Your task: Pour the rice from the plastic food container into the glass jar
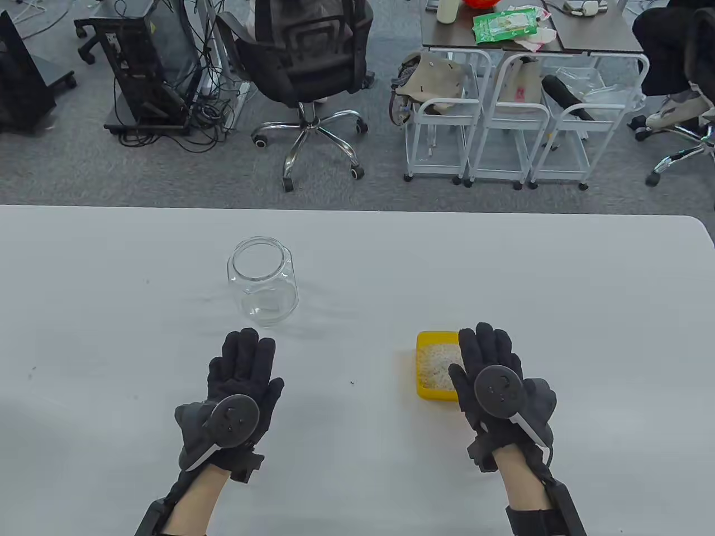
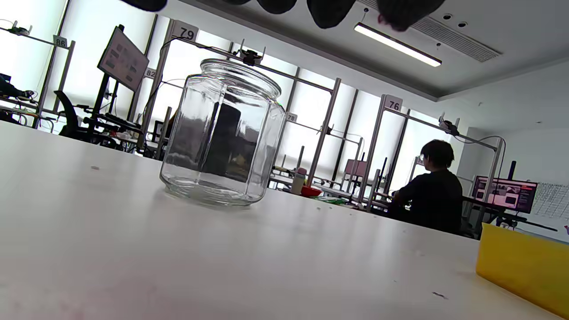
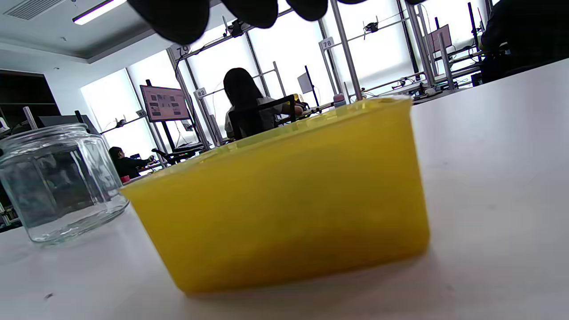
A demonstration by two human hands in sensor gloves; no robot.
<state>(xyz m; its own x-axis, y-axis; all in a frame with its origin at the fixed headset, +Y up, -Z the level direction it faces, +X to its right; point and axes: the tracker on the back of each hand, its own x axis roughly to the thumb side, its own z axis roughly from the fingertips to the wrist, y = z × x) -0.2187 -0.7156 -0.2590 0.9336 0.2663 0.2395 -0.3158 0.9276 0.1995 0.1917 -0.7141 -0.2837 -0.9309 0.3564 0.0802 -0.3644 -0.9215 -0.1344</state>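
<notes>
An empty clear glass jar (image 1: pixel 262 282) stands upright and open on the white table (image 1: pixel 586 312). It also shows in the left wrist view (image 2: pixel 222 135) and the right wrist view (image 3: pixel 58 182). A yellow plastic food container (image 1: pixel 435 365) holding white rice (image 1: pixel 438 365) sits to its right; it fills the right wrist view (image 3: pixel 289 195) and shows at the edge of the left wrist view (image 2: pixel 524 266). My left hand (image 1: pixel 246 368) lies flat and empty just in front of the jar. My right hand (image 1: pixel 489 357) hovers flat over the container's right side, holding nothing.
The table's far edge (image 1: pixel 357 211) runs across the table view. Beyond it are an office chair (image 1: pixel 307 72), white carts (image 1: pixel 503 123) and computer gear on the floor. A few dark specks (image 1: pixel 351 383) dot the table.
</notes>
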